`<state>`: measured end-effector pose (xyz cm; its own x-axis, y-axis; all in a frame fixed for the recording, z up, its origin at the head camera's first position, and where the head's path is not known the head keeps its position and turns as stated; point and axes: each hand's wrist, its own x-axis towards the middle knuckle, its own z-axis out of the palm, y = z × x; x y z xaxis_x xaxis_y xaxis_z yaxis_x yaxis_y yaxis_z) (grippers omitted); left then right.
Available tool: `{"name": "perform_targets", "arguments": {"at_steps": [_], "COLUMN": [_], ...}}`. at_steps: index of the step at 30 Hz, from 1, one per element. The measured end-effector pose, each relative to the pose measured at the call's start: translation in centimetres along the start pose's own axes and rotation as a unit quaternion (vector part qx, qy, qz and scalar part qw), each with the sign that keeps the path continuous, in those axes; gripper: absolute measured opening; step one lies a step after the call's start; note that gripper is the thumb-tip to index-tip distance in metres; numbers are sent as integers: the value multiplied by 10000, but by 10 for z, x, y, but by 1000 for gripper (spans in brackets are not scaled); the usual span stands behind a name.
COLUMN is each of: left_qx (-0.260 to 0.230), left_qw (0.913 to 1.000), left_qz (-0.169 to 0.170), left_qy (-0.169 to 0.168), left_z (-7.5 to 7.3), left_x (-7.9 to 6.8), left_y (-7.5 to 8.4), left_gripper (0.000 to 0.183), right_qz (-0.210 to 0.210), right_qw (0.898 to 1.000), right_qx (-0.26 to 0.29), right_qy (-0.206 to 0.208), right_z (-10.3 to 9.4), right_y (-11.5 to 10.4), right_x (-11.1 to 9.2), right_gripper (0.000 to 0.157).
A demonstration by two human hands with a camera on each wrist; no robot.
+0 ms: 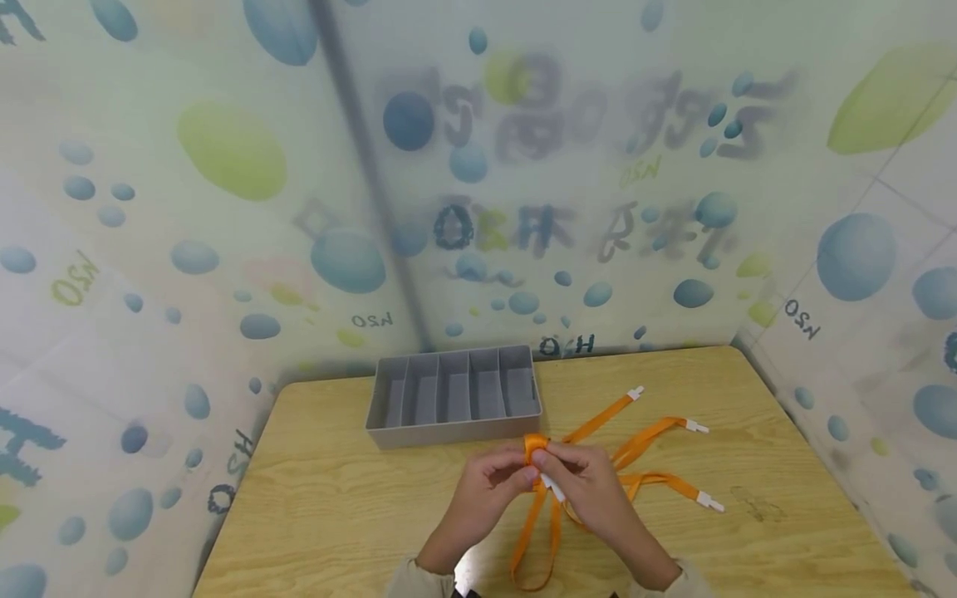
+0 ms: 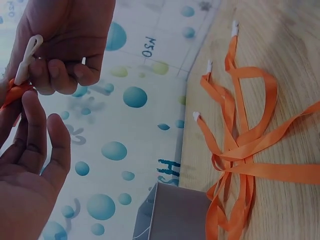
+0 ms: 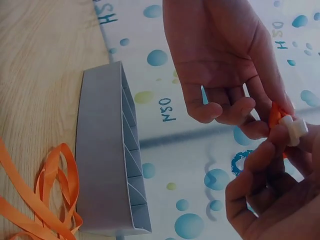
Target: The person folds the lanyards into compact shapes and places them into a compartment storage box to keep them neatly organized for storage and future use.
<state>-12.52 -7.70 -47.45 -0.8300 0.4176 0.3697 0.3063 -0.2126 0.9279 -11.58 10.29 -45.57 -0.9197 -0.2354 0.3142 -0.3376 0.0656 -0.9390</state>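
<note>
Both hands meet over the table, in front of the gray divided tray point(image 1: 453, 431). Between thumb and fingers, the left hand point(image 1: 482, 490) pinches a folded part of an orange lanyard point(image 1: 535, 444). My right hand point(image 1: 591, 490) pinches the same lanyard near its white plastic clip point(image 2: 26, 60). The clip juts from between the fingers in the left wrist view; in the right wrist view a white plastic end point(image 3: 295, 129) shows beside the orange strap. Fingers hide part of the fold.
More orange lanyards point(image 1: 650, 440) lie fanned out on the wooden table point(image 1: 314, 490) to the right, their white clips point(image 1: 697, 426) pointing outward. Orange loops point(image 1: 516, 565) hang or lie below the hands. Patterned curtain-like walls point(image 1: 523, 274) enclose the table at the back and sides.
</note>
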Motion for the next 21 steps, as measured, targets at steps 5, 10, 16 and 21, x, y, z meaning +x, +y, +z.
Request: {"name": "perform_targets", "arguments": {"at_steps": [5, 10, 16, 21], "left_qx": [218, 637, 1243, 1397], "left_qw": [9997, 9971, 9880, 9825], "left_qz": [-121, -370, -747, -961], "left_qy": [66, 205, 540, 766], "left_z": [0, 0, 0, 1], "left_x": [0, 1, 4, 6], "left_y": [1, 2, 3, 1], "left_gripper": [20, 17, 16, 15], "right_qz": [-232, -367, -190, -288], "right_qw": [9991, 9981, 9992, 9988], "right_qx": [192, 190, -56, -370], "right_qy": [-314, -455, -339, -116], "right_z": [-3, -6, -7, -6], "right_y": [1, 5, 11, 13], "right_x": [1, 2, -1, -2], "right_gripper": [19, 21, 19, 18]}}
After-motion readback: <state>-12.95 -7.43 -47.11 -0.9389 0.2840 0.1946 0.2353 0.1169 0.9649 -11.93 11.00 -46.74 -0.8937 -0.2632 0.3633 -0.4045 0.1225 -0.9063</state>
